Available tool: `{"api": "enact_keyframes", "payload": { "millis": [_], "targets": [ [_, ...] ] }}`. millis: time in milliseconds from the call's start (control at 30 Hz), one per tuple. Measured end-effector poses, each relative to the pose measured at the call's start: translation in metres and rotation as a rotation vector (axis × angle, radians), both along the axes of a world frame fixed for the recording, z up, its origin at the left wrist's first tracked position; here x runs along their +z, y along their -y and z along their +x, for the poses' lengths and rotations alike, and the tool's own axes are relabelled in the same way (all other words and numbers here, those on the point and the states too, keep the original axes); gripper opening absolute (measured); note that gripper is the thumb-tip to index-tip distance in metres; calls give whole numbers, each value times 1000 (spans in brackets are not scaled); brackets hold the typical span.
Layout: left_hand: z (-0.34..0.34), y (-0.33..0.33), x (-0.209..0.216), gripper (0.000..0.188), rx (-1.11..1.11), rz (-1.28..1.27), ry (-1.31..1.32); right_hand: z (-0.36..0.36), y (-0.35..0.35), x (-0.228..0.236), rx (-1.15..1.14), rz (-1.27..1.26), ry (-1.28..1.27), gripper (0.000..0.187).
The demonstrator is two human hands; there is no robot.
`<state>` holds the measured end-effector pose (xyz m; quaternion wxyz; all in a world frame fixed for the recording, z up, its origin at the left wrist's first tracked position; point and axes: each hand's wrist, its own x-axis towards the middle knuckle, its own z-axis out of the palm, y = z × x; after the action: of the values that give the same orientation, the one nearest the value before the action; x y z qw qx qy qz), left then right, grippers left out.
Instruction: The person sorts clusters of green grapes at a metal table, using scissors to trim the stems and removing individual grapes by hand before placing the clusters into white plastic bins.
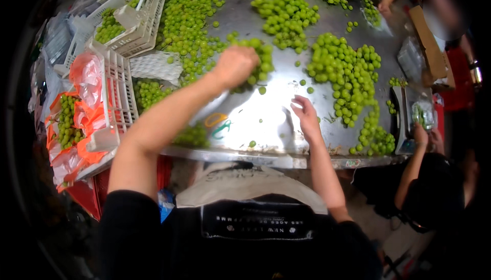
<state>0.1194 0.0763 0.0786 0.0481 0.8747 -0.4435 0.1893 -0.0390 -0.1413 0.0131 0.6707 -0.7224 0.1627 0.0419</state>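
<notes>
Metal table (pixel 250 113) under my left fingers (pixel 249 57) and my half-open right fingers (pixel 303 105)

A white crate (pixel 123 95) stands left of my left fingers; a big grape pile (pixel 345 70) lies beyond and right of my right fingers. My closed left fingers grip a smaller, blurred bunch (pixel 263 57). Nearer me than those fingers lie orange and green scissors (pixel 225 125); one loose grape (pixel 262 90) sits between both hands.

the person's left grip (pixel 237 66) holds a bunch of green grapes (pixel 264 57) (a little blurred) above the metal counter (pixel 245 108). the right grip (pixel 307 119) hovers with loosely bent fingers. more grape clusters (pixel 341 70) lie to its right; white crates (pixel 120 93) stand at far left, beyond orange and green scissor handles (pixel 224 126).
</notes>
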Motion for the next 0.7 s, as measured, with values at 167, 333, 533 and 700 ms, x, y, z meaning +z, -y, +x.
{"api": "enact_keyframes", "payload": {
  "millis": [167, 333, 533, 700],
  "targets": [
    [-71, 48, -40, 5, -179, -122, -155, 21, 17, -13, 51, 24, -16, 49],
    [-103, 38, -42, 6, -79, -158, -361, 29, 9, -7, 143, -88, -75, 49],
    [-119, -59, -48, 15, 120, -51, -583, 6, -5, -19, 149, -255, -102, 30],
    [-124, -73, -69, 31, 281, 163, -733, 8, -43, -36, 306, 27, -223, 22]
  ]
}}
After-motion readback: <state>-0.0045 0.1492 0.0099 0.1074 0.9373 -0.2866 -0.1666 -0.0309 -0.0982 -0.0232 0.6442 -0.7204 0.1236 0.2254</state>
